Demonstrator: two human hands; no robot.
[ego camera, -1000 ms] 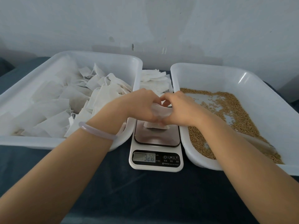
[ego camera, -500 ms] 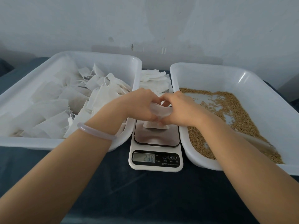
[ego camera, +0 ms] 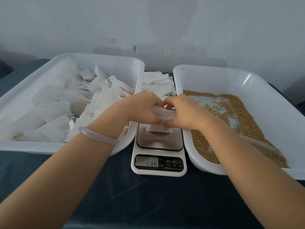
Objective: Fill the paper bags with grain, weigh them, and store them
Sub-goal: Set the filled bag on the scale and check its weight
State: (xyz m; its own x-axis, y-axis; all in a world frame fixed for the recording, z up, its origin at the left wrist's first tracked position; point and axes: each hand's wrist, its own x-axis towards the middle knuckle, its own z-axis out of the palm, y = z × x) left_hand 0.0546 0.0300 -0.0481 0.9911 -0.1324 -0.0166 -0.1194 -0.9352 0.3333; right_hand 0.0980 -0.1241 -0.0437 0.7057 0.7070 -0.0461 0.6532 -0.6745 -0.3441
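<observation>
White on the left tub (ego camera: pixel 105 57), right tub (ego camera: pixel 214 68), heaped paper bags (ego camera: pixel 66 100), the paper bag (ego camera: pixel 156 129) and the scale (ego camera: pixel 158 173), with black round its grey display. Golden brown across the grain (ego camera: pixel 239 116); plain dark teal-blue over the tablecloth (ego camera: pixel 148 204). Translucent pale lilac on the bangle (ego camera: pixel 97 137), flat grey-white on the wall (ego camera: pixel 148 22).

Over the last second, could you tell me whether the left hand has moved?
No. The left hand stays above the scale's far end, as before.

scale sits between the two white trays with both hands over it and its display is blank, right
No: the display is not blank; the head view shows about 23.8. The scale does sit between the left tray and right tray, left hand and right hand gripping a pale item over it.
</observation>
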